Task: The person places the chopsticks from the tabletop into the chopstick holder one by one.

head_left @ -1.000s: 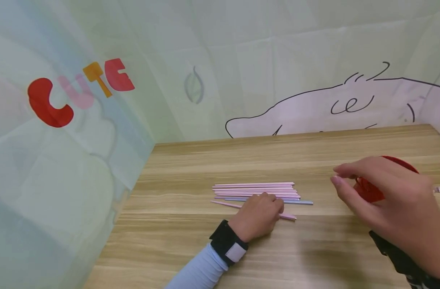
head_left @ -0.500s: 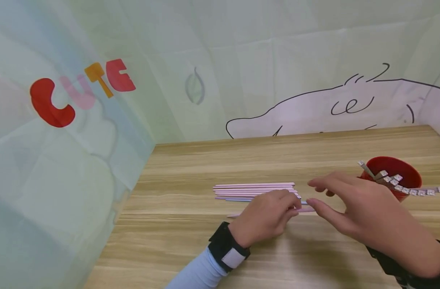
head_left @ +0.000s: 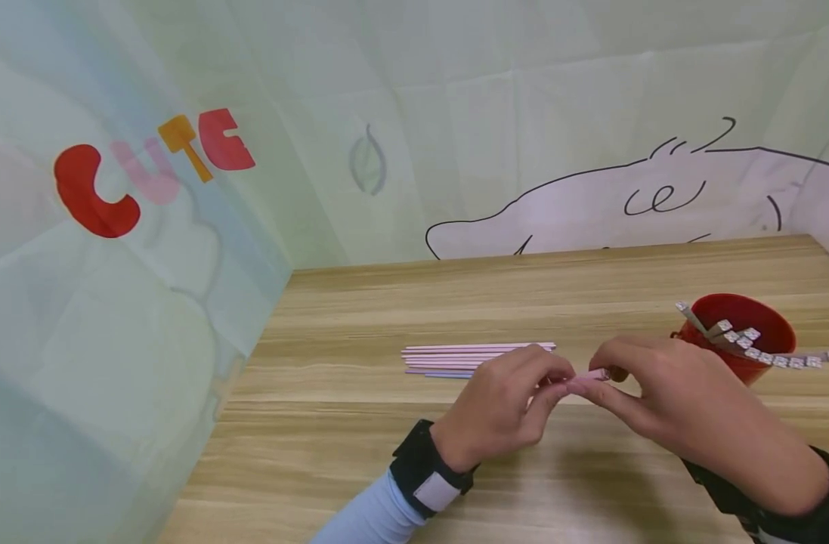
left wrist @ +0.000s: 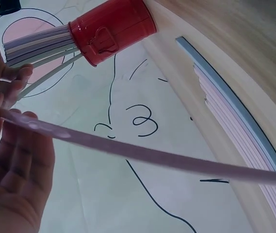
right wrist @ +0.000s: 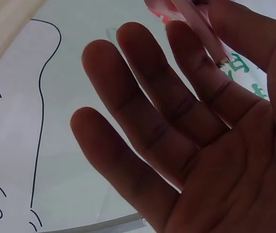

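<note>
A pink chopstick (head_left: 596, 374) is between my two hands, over the table just right of a row. My left hand (head_left: 505, 404) pinches it with thumb and fingers. My right hand (head_left: 693, 415) grips it near its thick, patterned end between thumb and index finger; in the right wrist view the other fingers (right wrist: 142, 102) stretch out straight. The left wrist view shows the chopstick (left wrist: 142, 153) running out of the fingers as a long thin shaft. Left of the hands lie several pink chopsticks (head_left: 478, 349) side by side, with a blue chopstick (head_left: 448, 375) nearest me, partly hidden by my left hand.
A small red bucket (head_left: 740, 302) with several chopsticks (head_left: 747, 341) leaning out of it stands to the right, behind my right hand. The wooden table (head_left: 319, 453) ends at a printed cloth backdrop (head_left: 455, 136) behind and to the left.
My left hand has lifted the pink chopstick off the table. My right hand has come left from in front of the bucket and now holds the chopstick's thick end too.
</note>
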Available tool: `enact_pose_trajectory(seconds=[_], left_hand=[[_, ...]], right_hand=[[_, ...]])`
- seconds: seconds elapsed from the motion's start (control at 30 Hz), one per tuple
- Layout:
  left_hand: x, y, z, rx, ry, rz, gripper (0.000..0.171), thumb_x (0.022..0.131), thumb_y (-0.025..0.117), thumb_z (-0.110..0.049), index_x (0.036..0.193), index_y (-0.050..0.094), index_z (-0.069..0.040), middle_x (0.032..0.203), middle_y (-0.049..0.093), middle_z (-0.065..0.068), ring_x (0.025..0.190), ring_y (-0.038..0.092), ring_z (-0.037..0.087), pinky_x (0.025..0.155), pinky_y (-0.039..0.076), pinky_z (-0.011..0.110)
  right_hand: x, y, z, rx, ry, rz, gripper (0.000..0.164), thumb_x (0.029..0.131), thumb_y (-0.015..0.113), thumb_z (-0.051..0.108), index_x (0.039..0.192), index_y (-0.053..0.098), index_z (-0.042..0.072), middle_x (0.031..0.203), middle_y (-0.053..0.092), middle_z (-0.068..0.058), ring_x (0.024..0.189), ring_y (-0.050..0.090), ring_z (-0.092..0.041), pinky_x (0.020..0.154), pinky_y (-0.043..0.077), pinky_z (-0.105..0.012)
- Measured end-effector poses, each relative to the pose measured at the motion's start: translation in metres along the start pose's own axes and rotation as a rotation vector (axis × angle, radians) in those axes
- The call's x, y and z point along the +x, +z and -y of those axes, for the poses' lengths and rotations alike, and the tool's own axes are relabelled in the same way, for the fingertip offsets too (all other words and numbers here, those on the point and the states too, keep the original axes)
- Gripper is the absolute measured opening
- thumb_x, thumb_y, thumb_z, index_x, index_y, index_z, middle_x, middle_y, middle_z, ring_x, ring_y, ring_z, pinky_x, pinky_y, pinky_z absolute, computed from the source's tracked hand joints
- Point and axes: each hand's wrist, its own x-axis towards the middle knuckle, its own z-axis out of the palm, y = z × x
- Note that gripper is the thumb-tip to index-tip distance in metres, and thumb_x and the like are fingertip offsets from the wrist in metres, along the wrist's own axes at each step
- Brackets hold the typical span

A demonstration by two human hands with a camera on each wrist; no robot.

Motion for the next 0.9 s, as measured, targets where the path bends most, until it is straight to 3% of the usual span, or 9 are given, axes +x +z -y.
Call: enact_pose_trajectory(seconds=[0.17, 0.37, 0.57, 0.77, 0.9], left_hand=[[0.0, 0.0, -0.001, -0.025, 0.007, -0.042, 0.01, 0.097, 0.065, -0.01, 0.106, 0.064, -0.005, 0.092, 0.062, -0.001, 0.079, 0.055, 0.002, 0.075, 0.044, 0.008], [0.0, 0.003, -0.002, -0.021, 0.02, -0.027, 0.016, 0.098, 0.064, -0.012, 0.113, 0.064, -0.004, 0.092, 0.062, -0.002, 0.078, 0.054, 0.003, 0.075, 0.043, 0.007], [-0.001, 0.004, -0.002, 0.013, 0.017, 0.029, 0.015, 0.099, 0.066, -0.016, 0.11, 0.065, -0.006, 0.09, 0.064, -0.005, 0.079, 0.056, -0.001, 0.076, 0.042, 0.006], [-0.003, 0.005, -0.001, 0.052, 0.021, 0.061, 0.015, 0.098, 0.068, -0.02, 0.108, 0.067, -0.009, 0.089, 0.064, -0.006, 0.079, 0.058, -0.002, 0.075, 0.042, 0.006], [-0.005, 0.008, 0.0, 0.103, 0.039, 0.061, 0.015, 0.097, 0.069, -0.021, 0.105, 0.068, -0.01, 0.087, 0.064, -0.006, 0.078, 0.059, -0.001, 0.073, 0.041, 0.006]], right_hand=[[0.002, -0.001, 0.0, 0.019, -0.006, 0.008, 0.02, 0.085, 0.078, 0.046, 0.082, 0.067, 0.029, 0.078, 0.064, 0.02, 0.063, 0.055, 0.002, 0.052, 0.045, -0.024], [0.003, -0.009, 0.001, 0.091, -0.071, -0.117, 0.027, 0.094, 0.063, 0.055, 0.087, 0.071, 0.03, 0.08, 0.065, 0.021, 0.061, 0.051, 0.006, 0.054, 0.042, -0.017], [0.002, -0.024, 0.002, 0.151, -0.055, -0.176, 0.013, 0.089, 0.078, 0.037, 0.094, 0.073, 0.025, 0.086, 0.067, 0.019, 0.064, 0.051, 0.005, 0.06, 0.042, -0.01], [-0.002, -0.033, 0.002, 0.149, 0.021, -0.285, 0.032, 0.07, 0.089, 0.005, 0.098, 0.077, 0.015, 0.088, 0.072, 0.007, 0.077, 0.058, 0.001, 0.078, 0.046, -0.01], [-0.006, -0.036, -0.001, 0.181, 0.085, -0.338, 0.034, 0.07, 0.087, -0.004, 0.098, 0.076, 0.012, 0.09, 0.072, 0.001, 0.077, 0.059, 0.0, 0.079, 0.046, -0.009]])
